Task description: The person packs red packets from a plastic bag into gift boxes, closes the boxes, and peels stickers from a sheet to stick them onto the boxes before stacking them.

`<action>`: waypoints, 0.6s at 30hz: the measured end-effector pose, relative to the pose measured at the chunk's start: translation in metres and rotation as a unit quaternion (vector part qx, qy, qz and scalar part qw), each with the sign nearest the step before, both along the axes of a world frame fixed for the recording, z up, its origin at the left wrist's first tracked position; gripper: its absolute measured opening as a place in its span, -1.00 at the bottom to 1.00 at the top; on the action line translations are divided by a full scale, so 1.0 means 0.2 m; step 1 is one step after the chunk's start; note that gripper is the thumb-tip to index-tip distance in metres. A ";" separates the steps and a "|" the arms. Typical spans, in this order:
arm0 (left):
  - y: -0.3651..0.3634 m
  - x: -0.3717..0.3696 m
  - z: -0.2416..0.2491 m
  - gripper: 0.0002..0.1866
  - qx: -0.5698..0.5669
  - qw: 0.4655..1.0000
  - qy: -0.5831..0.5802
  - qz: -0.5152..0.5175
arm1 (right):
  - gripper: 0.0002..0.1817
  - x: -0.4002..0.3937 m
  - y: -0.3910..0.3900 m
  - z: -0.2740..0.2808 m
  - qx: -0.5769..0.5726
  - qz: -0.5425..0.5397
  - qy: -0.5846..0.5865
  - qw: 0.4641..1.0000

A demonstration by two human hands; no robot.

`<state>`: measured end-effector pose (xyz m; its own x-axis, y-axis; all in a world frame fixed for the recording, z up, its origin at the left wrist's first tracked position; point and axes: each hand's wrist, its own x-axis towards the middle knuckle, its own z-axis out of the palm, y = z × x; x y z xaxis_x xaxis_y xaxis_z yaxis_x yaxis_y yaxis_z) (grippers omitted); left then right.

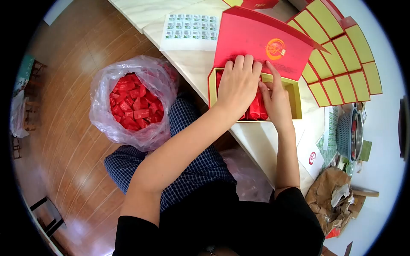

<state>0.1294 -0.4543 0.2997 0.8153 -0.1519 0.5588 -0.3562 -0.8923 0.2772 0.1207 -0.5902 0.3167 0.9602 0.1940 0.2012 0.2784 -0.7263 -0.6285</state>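
A red gift box (298,114) with a yellow inside stands on the table, its red lid (250,36) raised at the back. Small red packets (255,110) fill its left and middle part, while the yellow floor shows at the right end. My left hand (240,85) lies over the packets, fingers reaching toward the lid and covering part of the row. Beside it my right hand (275,96) has its thumb and lower fingers closed at a red packet, the index finger stretched up by the lid. Both sets of fingertips are partly hidden.
A clear plastic bag (100,100) full of red packets stands left of my legs. On the table are a sticker sheet (191,32) and stacked yellow-lined boxes (341,53). A blue-grey basket (345,132) and crumpled brown paper (326,192) are at the right.
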 end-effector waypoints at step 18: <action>0.13 -0.40 0.02 -0.27 0.074 0.957 0.143 -0.240 | -0.66 0.03 -0.09 -0.05 -0.010 -0.048 0.058 0.997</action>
<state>0.0486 -0.4278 0.3029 0.7480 -0.6078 0.2668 -0.6637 -0.6812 0.3089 0.1267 -0.6089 0.3076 0.9911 0.1025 0.0851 0.1332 -0.7590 -0.6373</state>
